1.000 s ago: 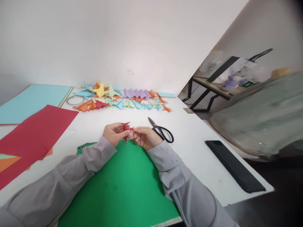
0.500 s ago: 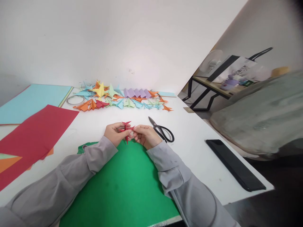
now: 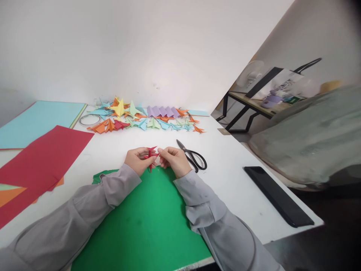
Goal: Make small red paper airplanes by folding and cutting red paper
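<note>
A small red folded paper figure (image 3: 150, 155) is pinched between the fingertips of the left hand (image 3: 137, 159) and right hand (image 3: 173, 160), just above the far edge of a green sheet (image 3: 146, 222) on the bench (image 3: 234, 165). Scissors (image 3: 193, 156) lie just beside the right hand.

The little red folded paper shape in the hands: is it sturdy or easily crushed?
Probably very light: the folded paper shape is pinched between the left hand and right hand alone. Its thin points look easily bent, so it is likely fragile.

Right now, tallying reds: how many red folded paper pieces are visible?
2: one red piece pinched between left hand and right hand; second red piece in the pile by the wall. More may hide there.
</note>
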The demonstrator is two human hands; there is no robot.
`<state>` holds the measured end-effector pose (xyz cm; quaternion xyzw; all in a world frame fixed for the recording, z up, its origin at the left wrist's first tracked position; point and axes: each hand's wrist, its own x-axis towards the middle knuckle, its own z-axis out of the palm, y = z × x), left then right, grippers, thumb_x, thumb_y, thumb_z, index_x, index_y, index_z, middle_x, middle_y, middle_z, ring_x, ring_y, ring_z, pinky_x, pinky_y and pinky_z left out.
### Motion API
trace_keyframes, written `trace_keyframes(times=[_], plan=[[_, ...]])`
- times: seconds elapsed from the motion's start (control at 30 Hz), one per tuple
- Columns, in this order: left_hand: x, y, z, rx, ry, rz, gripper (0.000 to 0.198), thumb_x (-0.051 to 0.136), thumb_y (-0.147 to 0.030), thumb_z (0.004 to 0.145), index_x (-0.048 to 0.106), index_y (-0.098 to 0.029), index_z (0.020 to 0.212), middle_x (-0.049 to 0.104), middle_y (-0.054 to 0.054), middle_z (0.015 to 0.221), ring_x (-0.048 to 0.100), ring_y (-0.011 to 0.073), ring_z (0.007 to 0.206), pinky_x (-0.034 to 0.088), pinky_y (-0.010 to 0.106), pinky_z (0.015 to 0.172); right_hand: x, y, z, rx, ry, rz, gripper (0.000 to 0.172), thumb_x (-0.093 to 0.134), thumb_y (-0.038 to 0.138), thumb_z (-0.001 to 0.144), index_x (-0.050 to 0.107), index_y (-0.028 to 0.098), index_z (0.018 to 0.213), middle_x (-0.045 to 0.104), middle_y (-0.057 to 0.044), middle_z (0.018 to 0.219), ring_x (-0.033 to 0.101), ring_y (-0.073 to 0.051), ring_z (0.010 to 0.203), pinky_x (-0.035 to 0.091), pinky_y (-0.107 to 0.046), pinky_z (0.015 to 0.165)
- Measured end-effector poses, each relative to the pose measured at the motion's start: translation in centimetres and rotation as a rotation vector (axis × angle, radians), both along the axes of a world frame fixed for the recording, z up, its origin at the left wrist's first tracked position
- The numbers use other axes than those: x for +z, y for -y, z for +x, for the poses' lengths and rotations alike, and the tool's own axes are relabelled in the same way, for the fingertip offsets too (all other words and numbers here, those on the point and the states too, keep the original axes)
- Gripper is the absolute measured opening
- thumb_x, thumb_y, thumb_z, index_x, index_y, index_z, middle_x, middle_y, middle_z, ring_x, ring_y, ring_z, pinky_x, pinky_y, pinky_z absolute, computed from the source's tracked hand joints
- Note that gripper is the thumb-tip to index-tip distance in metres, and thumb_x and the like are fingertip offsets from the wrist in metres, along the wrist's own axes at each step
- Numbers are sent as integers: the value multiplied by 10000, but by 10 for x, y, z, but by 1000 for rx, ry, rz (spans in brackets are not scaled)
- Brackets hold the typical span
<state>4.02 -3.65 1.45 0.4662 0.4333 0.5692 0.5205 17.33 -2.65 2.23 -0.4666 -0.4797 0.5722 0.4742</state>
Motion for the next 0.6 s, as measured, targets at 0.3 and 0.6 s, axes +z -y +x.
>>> trace_keyframes(times=[0.3,0.6], plan=[[1,0,1,2,18,-11,231,730,-196,508,634,-92,690,643,16,546,595,132,418,508,221,394,2,2,-2,-100,2,72,333,765,410,474,563,150,521,567,23,432,481,-72,367,381,-198,379],[1,-3,-1,38,48,-66,267,754,-217,467,633,-87,666,653,38,573,626,167,464,526,251,418,2,-1,4,-141,-89,-3,271,733,372,523,592,143,558,600,9,494,508,-71,393,385,-190,387]])
